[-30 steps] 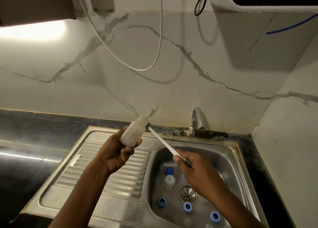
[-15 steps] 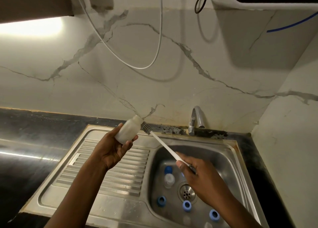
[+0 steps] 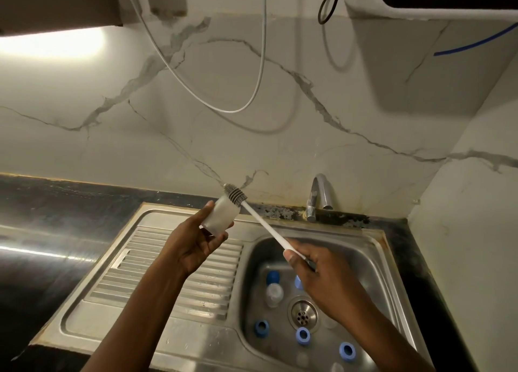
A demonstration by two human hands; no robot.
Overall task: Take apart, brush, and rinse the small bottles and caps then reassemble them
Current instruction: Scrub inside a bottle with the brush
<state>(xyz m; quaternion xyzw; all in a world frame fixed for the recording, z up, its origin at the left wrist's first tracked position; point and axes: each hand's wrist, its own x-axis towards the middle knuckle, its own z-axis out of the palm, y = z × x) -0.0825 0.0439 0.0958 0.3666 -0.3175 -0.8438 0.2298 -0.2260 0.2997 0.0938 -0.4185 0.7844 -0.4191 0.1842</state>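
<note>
In the head view, the left hand (image 3: 193,245) is curled around a small white bottle (image 3: 220,216), held tilted in the air above the far edge of the ribbed drainboard (image 3: 179,273), its mouth pointing up and away. The right hand (image 3: 316,276), over the sink basin (image 3: 372,259), pinches the near end of a bottle brush (image 3: 263,224) between thumb and fingers. The white handle slants up to the left, and the grey bristle head (image 3: 235,193) sits outside the bottle, touching or just beside its mouth. Down in the basin, a second small bottle (image 3: 273,290) lies on its side to the left of the drain (image 3: 303,314), a blue cap at its far end. Three loose blue caps (image 3: 303,335) rest open side up along the near part of the basin floor. A chrome tap (image 3: 319,195) stands at the far rim of the sink, against the marble wall. Black counter (image 3: 42,231) runs off to the left, and a white cable (image 3: 260,63) hangs in a loop above.
</note>
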